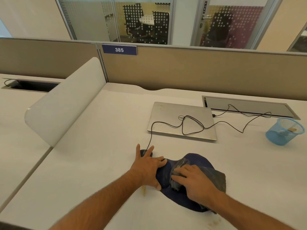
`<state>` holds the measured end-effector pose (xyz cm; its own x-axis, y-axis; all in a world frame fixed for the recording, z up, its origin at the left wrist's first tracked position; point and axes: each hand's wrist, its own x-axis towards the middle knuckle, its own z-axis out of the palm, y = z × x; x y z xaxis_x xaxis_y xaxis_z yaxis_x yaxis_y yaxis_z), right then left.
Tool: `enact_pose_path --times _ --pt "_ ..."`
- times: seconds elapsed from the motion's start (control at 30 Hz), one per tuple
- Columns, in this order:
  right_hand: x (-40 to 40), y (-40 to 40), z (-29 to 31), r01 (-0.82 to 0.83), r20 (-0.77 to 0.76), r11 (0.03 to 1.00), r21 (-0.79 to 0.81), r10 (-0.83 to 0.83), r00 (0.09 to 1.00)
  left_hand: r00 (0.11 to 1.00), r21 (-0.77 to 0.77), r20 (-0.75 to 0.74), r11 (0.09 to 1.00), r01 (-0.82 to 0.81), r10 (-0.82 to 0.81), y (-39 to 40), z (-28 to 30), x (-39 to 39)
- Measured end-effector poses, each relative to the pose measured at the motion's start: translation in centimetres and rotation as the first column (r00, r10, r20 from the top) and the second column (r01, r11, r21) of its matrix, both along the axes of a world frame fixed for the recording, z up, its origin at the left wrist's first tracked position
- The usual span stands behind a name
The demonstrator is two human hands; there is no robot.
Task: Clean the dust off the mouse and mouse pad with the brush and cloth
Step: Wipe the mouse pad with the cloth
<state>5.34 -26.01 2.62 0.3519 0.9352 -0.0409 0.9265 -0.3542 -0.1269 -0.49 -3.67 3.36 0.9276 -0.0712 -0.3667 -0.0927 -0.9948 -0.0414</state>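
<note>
A dark blue mouse pad (184, 199) lies on the white desk near the front edge. My right hand (194, 181) presses a grey cloth (214, 178) flat onto the pad. My left hand (147, 168) rests spread on the pad's left edge, fingers apart, holding nothing. Just beyond its fingertips sits the black wired mouse (143, 153), partly hidden by those fingers. No brush is visible.
A closed silver laptop (166, 120) lies behind the pad, with the mouse cable (232, 126) looped over it toward a cable slot (249, 106). A blue mesh cup (282, 133) stands at the right. A white divider (66, 103) rises at the left.
</note>
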Motion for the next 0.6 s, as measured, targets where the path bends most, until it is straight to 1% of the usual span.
enact_pose_path --times 0.07,0.13,0.2,0.23,0.27,0.3,0.33,0.4,0.43,0.47,0.5,0.6 --pt "-1.2 -0.9 -0.2 -0.092 0.000 0.996 -0.011 0.092 0.996 1.000 -0.002 0.007 1.000 0.011 -0.011 0.1 -0.1 0.1" --pt "-1.9 -1.7 0.2 -0.172 -0.050 0.984 -0.043 0.169 0.984 1.000 -0.012 0.013 1.000 0.009 -0.009 0.1 0.0 0.1" --pt "-1.7 -2.3 1.0 -0.223 -0.178 0.972 -0.076 0.207 0.962 1.000 -0.026 0.007 1.000 0.000 0.000 0.1 0.1 0.1" --pt "-1.4 -2.6 1.5 -0.201 -0.259 0.977 -0.067 0.178 0.949 1.000 -0.033 0.000 0.999 -0.002 0.002 0.0 0.3 0.1" --pt "-1.1 -2.9 1.9 -0.132 -0.333 0.990 -0.049 0.109 0.937 1.000 -0.042 -0.007 0.999 -0.001 0.001 -0.2 0.5 0.1" --pt "-0.7 -3.1 2.1 -0.033 -0.358 0.999 0.000 0.031 0.933 1.000 -0.055 -0.011 0.998 -0.001 0.000 -0.5 0.7 0.2" --pt "-0.2 -3.2 2.4 0.086 -0.348 0.995 0.057 -0.061 0.936 1.000 -0.076 -0.010 0.997 -0.003 0.002 -0.9 0.9 0.3" --pt "0.9 -2.8 2.4 0.289 -0.236 0.942 0.173 -0.245 0.940 1.000 -0.128 0.006 0.992 -0.010 0.011 -2.0 1.3 0.3" --pt "1.4 -2.2 2.3 0.359 -0.190 0.913 0.195 -0.324 0.927 1.000 -0.146 0.009 0.989 -0.011 0.013 -2.6 1.4 0.3" --pt "1.9 -1.5 2.1 0.398 -0.164 0.899 0.184 -0.371 0.914 1.000 -0.156 0.006 0.988 -0.011 0.012 -3.2 1.5 0.4" --pt "2.3 -0.7 1.8 0.398 -0.142 0.907 0.135 -0.380 0.914 1.000 -0.159 -0.003 0.987 -0.013 0.013 -3.7 1.4 0.4" --pt "2.9 0.7 0.3 0.288 -0.047 0.955 -0.069 -0.291 0.955 0.999 -0.135 -0.038 0.990 -0.039 0.034 -4.2 1.2 0.5"
